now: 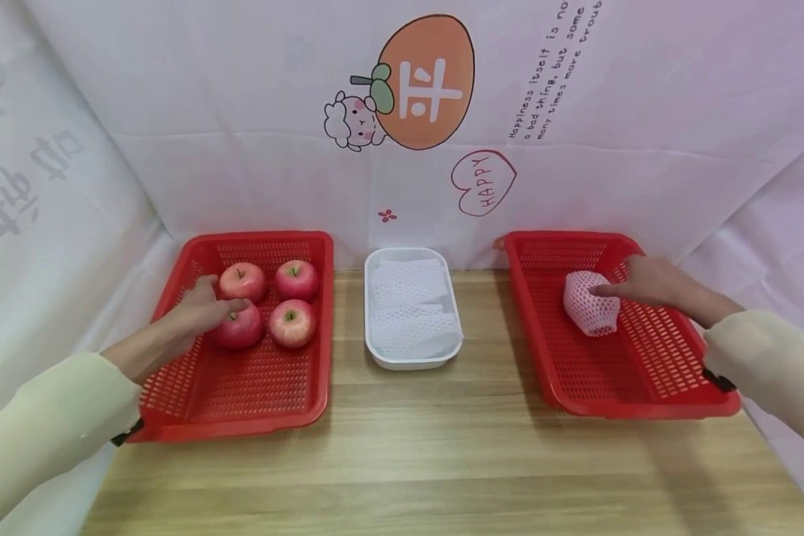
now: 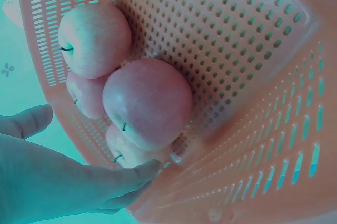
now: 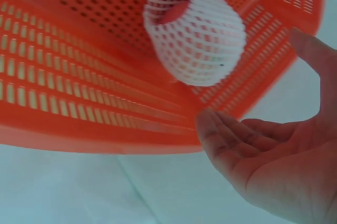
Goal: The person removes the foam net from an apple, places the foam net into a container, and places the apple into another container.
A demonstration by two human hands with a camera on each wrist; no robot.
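Observation:
Several red apples (image 1: 295, 327) sit together in the left red basket (image 1: 254, 424). My left hand (image 1: 201, 309) reaches over that basket's outer side, thumb above the front-left apple (image 1: 241, 331). In the left wrist view, its thumb and fingers are spread apart, with the fingertips (image 2: 150, 170) beside the lower apples. In the right red basket (image 1: 643, 408) lies an apple in a white foam net (image 1: 586, 316), with red skin showing through the net's open end in the right wrist view. My right hand (image 3: 279, 155) is beside it, fingers loosely bent and thumb apart, holding nothing.
Between the two baskets a white tray (image 1: 412, 365) holds flattened white foam nets (image 1: 412, 298). All stand on a wooden table (image 1: 429, 454). A printed white cloth (image 1: 254, 134) rises behind the table, and more white cloth hangs at both sides.

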